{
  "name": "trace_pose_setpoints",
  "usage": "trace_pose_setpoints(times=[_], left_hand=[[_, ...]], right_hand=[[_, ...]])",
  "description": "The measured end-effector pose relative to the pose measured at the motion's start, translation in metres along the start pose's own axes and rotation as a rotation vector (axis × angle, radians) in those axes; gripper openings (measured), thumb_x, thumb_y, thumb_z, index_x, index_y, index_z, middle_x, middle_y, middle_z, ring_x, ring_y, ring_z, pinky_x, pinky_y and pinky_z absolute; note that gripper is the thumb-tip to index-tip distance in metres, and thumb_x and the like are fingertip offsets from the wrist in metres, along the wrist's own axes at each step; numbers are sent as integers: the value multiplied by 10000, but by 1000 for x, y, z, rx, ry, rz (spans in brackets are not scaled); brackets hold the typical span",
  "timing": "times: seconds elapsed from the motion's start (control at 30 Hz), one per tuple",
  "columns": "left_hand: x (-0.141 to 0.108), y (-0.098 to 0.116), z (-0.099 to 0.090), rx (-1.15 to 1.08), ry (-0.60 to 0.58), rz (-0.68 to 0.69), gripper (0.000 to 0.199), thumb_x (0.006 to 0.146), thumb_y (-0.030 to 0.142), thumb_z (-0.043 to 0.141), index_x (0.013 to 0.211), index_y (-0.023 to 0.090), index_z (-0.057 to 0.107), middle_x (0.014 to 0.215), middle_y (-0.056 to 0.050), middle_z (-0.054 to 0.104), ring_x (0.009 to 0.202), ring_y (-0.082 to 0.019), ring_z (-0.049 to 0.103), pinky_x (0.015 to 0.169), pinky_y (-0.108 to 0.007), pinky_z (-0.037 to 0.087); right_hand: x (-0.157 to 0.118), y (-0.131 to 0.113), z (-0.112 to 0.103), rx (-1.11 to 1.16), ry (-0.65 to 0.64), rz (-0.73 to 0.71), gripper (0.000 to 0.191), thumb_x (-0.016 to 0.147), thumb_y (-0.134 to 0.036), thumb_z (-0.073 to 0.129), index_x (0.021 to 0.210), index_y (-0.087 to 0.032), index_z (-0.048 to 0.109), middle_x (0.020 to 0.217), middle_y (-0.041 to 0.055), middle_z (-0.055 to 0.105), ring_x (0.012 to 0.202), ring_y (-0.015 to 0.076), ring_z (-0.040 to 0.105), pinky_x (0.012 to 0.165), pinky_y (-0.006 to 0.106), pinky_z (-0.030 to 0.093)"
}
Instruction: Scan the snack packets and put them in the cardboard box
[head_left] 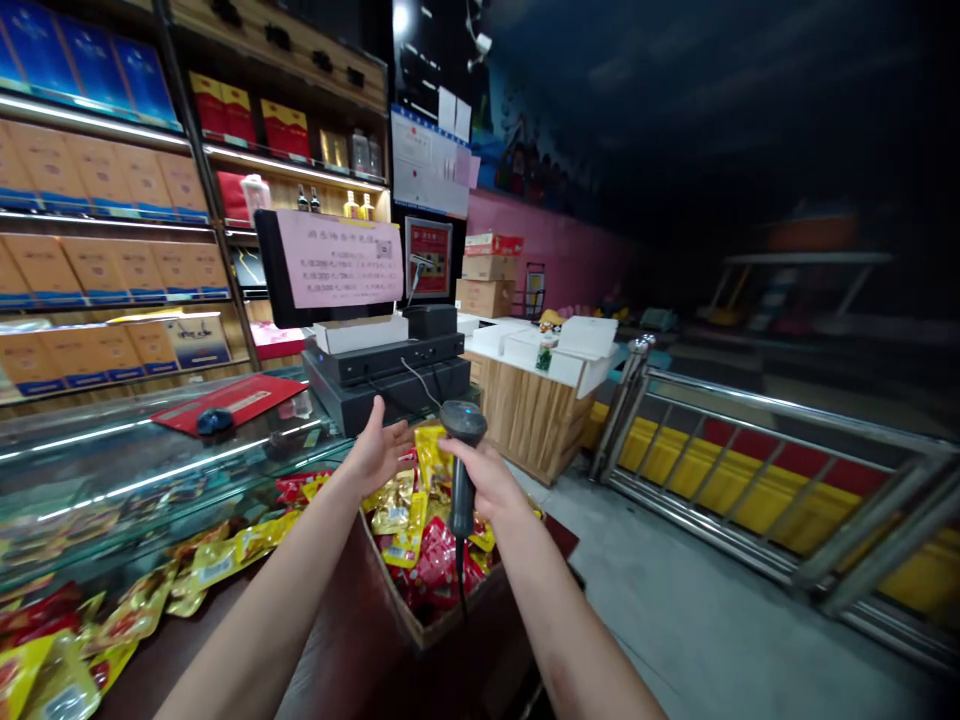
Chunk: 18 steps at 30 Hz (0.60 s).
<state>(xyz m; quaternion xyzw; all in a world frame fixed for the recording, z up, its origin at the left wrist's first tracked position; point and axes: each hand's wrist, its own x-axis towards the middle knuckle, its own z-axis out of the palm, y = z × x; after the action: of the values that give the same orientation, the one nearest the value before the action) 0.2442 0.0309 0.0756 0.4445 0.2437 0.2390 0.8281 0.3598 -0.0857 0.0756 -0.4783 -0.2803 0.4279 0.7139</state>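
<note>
Black plastic fills my right hand [495, 482]: its fingers are closed around the handheld scanner [463, 492], thumb across the neck. The scanner stands nearly upright, its long axis running from 12 to 6 o'clock, head at the top and cable [460, 575] hanging from the handle. My left hand [375, 455] is empty, fingers spread and palm turned towards the scanner, which lies at 3 o'clock from them. Between the two, a yellow packet [430, 462] shows just beside my left fingertips; I can't tell whether my right thumb touches it. Below, towards 5 o'clock from my left hand, the open box [450, 630] of red and yellow packets sits by the bench [337, 620]. More packets [217, 565] lie at 8 o'clock, and a black cash drawer [382, 398] at 12.
</note>
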Motion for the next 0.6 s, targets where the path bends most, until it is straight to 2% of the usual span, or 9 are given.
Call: trace_pose_setpoints(times=[0.07,0.13,0.3,0.4,0.6], left_hand=[[7,-2,5,26,45,-13,1003,735,787,269,1446,83,208,1480,-222,259,1319,-311,347,948,-408,413],[8,-3,4,22,40,-25,1013,739,784,266,1458,78,162,1505,-219,188,1333,-310,322,957,-400,405],[-15,1,-20,-11,79,0,997,749,771,278,1451,69,184,1490,-224,229,1340,-320,305,994,-429,372],[-40,7,-50,-14,154,25,972,763,760,270,1443,67,216,1491,-211,236,1364,-310,254,1053,-432,301],[-96,6,-135,42,342,98,967,752,777,251,1427,84,271,1484,-187,273,1371,-280,249,1073,-406,277]], right_hand=[[2,-3,-10,49,16,16,258,559,-248,741,762,-147,620,607,5,650,580,154,613,603,284,479],[2,-2,-13,71,21,30,269,537,-239,756,748,-147,618,608,-1,653,591,149,616,627,280,478],[0,13,4,68,-27,118,331,493,-242,784,770,-144,630,585,-11,639,556,141,596,594,270,462],[-4,29,26,34,-80,158,312,499,-252,782,756,-150,637,571,-26,618,545,123,569,568,246,432],[-18,69,79,-55,-165,217,250,527,-259,760,727,-152,656,581,-38,594,532,83,488,550,222,370]])
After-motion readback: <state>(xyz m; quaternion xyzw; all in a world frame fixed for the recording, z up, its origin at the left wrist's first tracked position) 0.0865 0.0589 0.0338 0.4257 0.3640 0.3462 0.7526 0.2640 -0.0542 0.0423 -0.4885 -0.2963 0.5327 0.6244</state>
